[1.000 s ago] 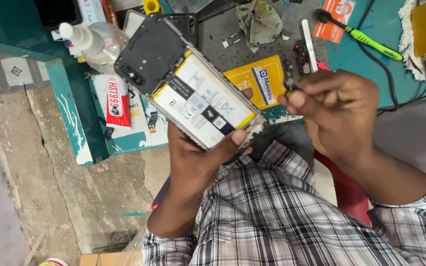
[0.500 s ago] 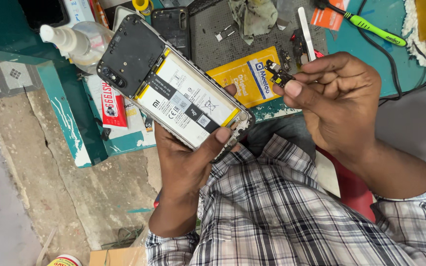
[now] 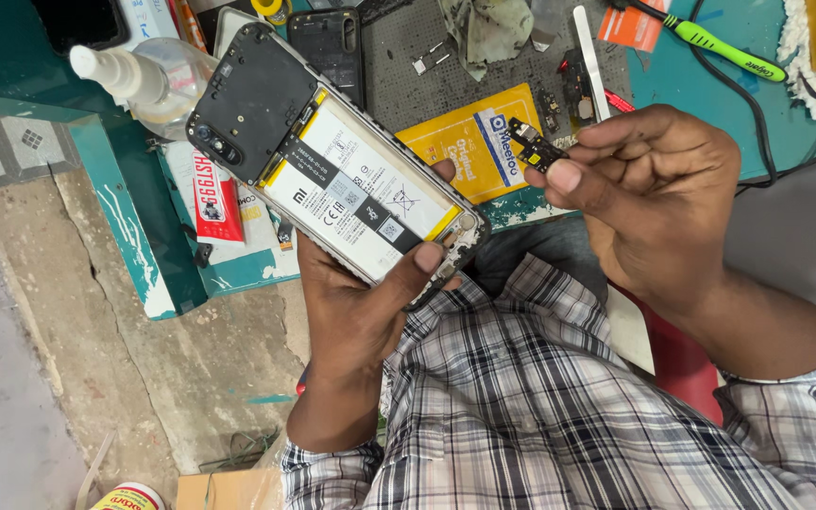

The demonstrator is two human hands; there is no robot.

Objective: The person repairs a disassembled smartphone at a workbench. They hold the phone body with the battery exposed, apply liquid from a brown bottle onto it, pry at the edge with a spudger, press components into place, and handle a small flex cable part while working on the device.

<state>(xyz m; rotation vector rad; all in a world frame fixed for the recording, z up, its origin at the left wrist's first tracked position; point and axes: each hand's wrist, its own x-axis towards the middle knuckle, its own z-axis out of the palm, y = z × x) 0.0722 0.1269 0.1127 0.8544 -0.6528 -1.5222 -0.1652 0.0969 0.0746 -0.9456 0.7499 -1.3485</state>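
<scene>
We have a single view, from a camera worn on the person's head, looking steeply down past the checked sleeves. It sits close above both hands, which fill the middle. The teal bench (image 3: 710,85) runs across the far edge, the concrete floor (image 3: 40,378) lies near left.

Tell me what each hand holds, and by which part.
The left hand grips the opened phone by its lower end, back facing up. The right hand pinches a small circuit board by one end between thumb and fingertips.

White battery (image 3: 356,194) in black phone (image 3: 257,104); yellow packet (image 3: 469,142); teal table (image 3: 710,76); plaid shirt (image 3: 540,416).
</scene>
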